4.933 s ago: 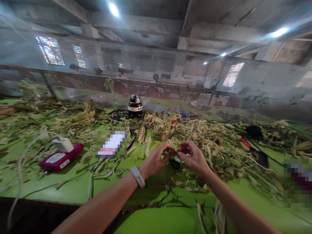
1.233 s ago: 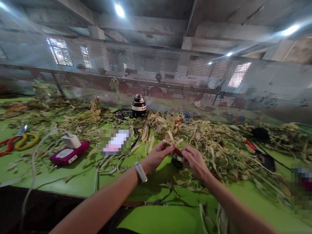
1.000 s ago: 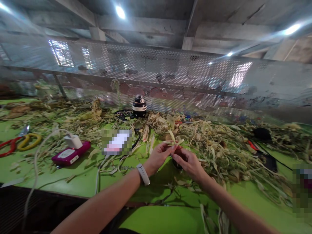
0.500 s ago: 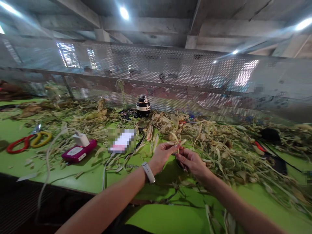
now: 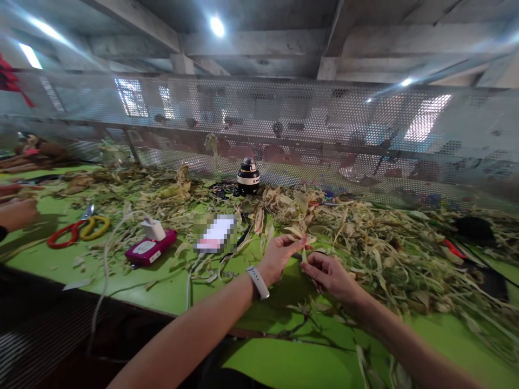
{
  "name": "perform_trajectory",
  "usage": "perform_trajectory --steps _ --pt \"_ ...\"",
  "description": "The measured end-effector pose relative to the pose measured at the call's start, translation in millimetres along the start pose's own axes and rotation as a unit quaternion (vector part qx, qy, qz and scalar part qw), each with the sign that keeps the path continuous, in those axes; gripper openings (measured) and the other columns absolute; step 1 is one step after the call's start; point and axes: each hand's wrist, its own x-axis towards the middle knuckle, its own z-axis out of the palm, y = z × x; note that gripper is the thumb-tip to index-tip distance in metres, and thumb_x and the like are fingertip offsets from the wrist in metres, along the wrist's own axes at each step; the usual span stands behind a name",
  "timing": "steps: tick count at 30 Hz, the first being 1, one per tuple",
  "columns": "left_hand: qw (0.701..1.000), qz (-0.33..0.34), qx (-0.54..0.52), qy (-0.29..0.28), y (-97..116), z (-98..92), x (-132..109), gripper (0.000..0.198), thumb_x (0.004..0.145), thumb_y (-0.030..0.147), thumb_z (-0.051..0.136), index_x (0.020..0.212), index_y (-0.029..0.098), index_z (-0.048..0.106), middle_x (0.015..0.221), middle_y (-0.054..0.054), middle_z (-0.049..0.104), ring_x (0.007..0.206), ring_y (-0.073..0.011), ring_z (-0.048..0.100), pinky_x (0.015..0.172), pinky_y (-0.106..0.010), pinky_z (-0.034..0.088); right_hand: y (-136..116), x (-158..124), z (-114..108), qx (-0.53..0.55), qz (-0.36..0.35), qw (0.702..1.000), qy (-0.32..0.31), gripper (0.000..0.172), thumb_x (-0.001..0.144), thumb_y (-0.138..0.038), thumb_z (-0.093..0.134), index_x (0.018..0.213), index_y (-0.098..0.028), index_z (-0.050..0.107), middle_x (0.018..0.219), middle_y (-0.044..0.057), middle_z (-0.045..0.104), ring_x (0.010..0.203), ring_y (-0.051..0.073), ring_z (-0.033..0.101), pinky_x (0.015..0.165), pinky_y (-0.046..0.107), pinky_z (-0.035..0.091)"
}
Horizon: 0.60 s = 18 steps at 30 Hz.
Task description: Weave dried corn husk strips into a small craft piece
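My left hand (image 5: 279,256), with a pale watch strap (image 5: 258,282) at its wrist, pinches a pale strip of dried corn husk (image 5: 305,256) between thumb and fingertips. Just to the right and slightly lower, my right hand (image 5: 329,274) has thumb and forefinger closed on the strip's lower end. The two hands are a short gap apart, above the green tabletop (image 5: 279,354). A broad heap of dry husk strips (image 5: 381,248) spreads behind them and to the right. My right hand's other fingers are curled and partly hidden.
Left of my hands lie a phone (image 5: 217,234) on a cable, a magenta power box (image 5: 151,248) with a white plug (image 5: 153,229), and scissors (image 5: 79,231). A black jar (image 5: 248,176) stands before the perforated metal screen (image 5: 243,108). Another person's hand (image 5: 19,213) is at far left.
My hands have drawn slightly apart, the right one lower, with the husk strip now showing between them. The view has shifted left, and another person's hand has come into sight there.
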Motion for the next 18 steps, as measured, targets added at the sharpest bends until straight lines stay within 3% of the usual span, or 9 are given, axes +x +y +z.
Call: perform_trajectory --steps 3,8,12,15,18 --pt "1.0 0.013 0.019 -0.017 4 2.4 -3 0.03 0.054 0.04 0.078 0.067 0.016 0.067 0.066 -0.002 0.063 0.069 -0.0139 0.056 0.074 -0.026 0.042 3 1 2 -0.011 0.007 1.0 0.005 0.043 0.072 -0.059 0.058 0.064 -0.02 0.043 0.047 -0.008 0.04 0.039 0.007 0.036 0.038 0.021 0.029" --pt "0.997 0.004 0.038 -0.068 3 4.3 -9 0.04 0.064 0.039 0.073 0.095 0.017 0.063 0.072 0.0 0.062 0.07 -0.012 0.056 0.07 -0.024 0.042 8 0 7 -0.058 -0.014 0.998 0.031 0.041 0.07 -0.057 0.059 0.066 -0.018 0.049 0.054 -0.005 0.043 0.047 0.009 0.039 0.043 0.021 0.033" --pt "0.996 0.028 0.06 -0.059 3 1.1 -6 0.033 0.064 0.04 0.072 0.083 0.016 0.06 0.064 0.002 0.058 0.063 -0.0102 0.053 0.066 -0.024 0.041 -3 -8 3 -0.156 -0.03 0.987 0.024 0.036 0.078 -0.047 0.055 0.061 -0.016 0.053 0.054 -0.003 0.045 0.049 0.01 0.04 0.044 0.022 0.031" --pt "0.993 0.031 0.083 -0.073 5 0.2 -4 0.035 0.06 0.043 0.074 0.074 0.014 0.062 0.065 0.002 0.057 0.063 -0.0101 0.051 0.067 -0.024 0.04 -12 -12 -8 -0.194 -0.088 0.968 0.132 0.033 0.081 -0.044 0.052 0.064 -0.016 0.059 0.058 0.0 0.051 0.054 0.012 0.046 0.049 0.023 0.035" --pt "0.99 0.017 0.076 -0.113 5 2.3 -4 0.043 0.057 0.047 0.075 0.079 0.013 0.063 0.072 -0.001 0.06 0.068 -0.0115 0.052 0.07 -0.025 0.041 -12 -9 -20 -0.186 -0.107 0.946 0.244 0.03 0.078 -0.044 0.055 0.075 -0.016 0.065 0.069 0.004 0.062 0.063 0.017 0.054 0.057 0.025 0.041"
